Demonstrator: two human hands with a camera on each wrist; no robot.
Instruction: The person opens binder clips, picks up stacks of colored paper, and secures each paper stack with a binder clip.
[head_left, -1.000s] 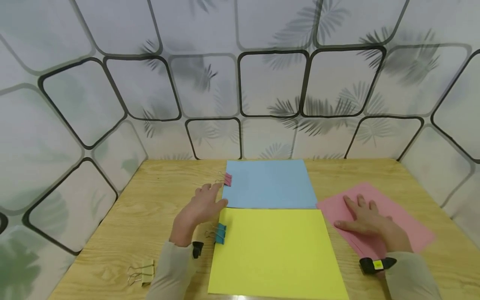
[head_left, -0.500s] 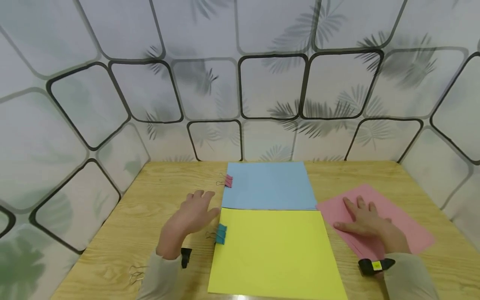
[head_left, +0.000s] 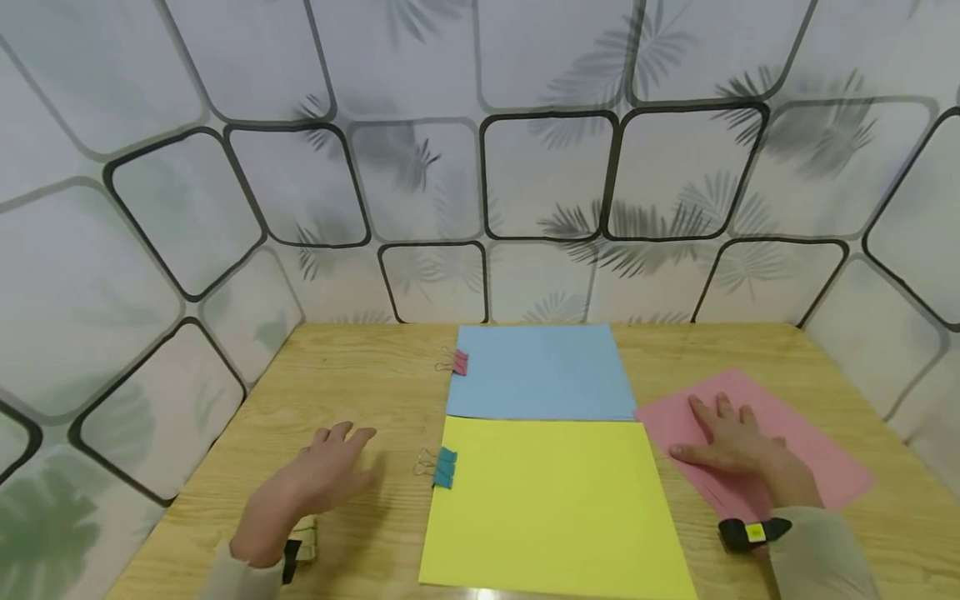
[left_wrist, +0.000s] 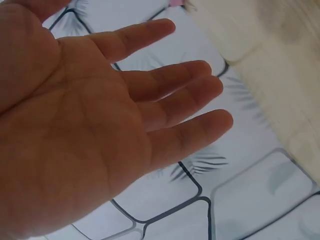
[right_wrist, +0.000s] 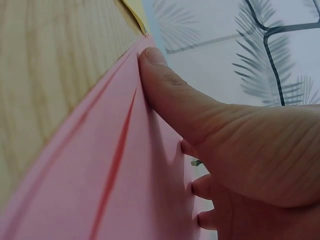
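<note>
My left hand (head_left: 311,483) hovers over the left part of the wooden table, fingers extended and nothing in it; the left wrist view shows its bare palm (left_wrist: 75,120). Partly behind that wrist, a yellow binder clip (head_left: 306,537) lies on the table. On the right, my right hand (head_left: 735,446) rests with spread fingers on a slanted stack of pink paper (head_left: 821,454). Seen from the right wrist, the thumb (right_wrist: 165,80) presses the edge of the pink sheets (right_wrist: 75,185), which are slightly fanned apart.
Yellow paper (head_left: 555,508) lies at the centre front, with a blue binder clip (head_left: 444,468) on its left edge. Blue paper (head_left: 543,371) lies behind it, with a pink binder clip (head_left: 460,362) at its left edge. A patterned wall (head_left: 547,283) borders the table (head_left: 360,367).
My left hand has moved away from the pink clip, leftward and toward the front, over the yellow clip's side of the table. The right hand stays on the pink paper.
</note>
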